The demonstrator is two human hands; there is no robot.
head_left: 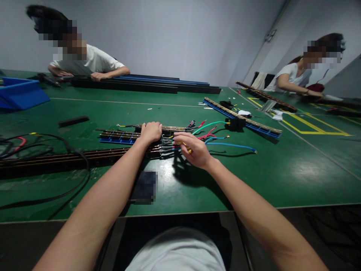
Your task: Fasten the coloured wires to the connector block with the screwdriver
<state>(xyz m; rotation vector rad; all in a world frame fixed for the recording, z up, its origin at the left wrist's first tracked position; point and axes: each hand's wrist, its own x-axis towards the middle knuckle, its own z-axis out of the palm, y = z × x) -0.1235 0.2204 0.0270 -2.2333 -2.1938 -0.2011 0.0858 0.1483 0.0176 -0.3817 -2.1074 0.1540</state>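
Note:
My left hand (151, 131) is closed in a fist and presses down on a short blue-edged rail strip with copper bars (118, 137). Just to its right, my right hand (193, 149) is closed around a small yellow-handled tool (188, 149). The tool's tip sits among several coloured wires (217, 135), red, green, blue and black, which fan out from the rail's end. A long dark rail with copper conductors (56, 158) runs off to the left below my left forearm.
The green table (282, 177) also carries a second blue rail (242, 118) at the right, black cables (42, 150) at the left, a blue bin (19, 92) and long black rails (146, 84) at the back. Two other people work at the far side.

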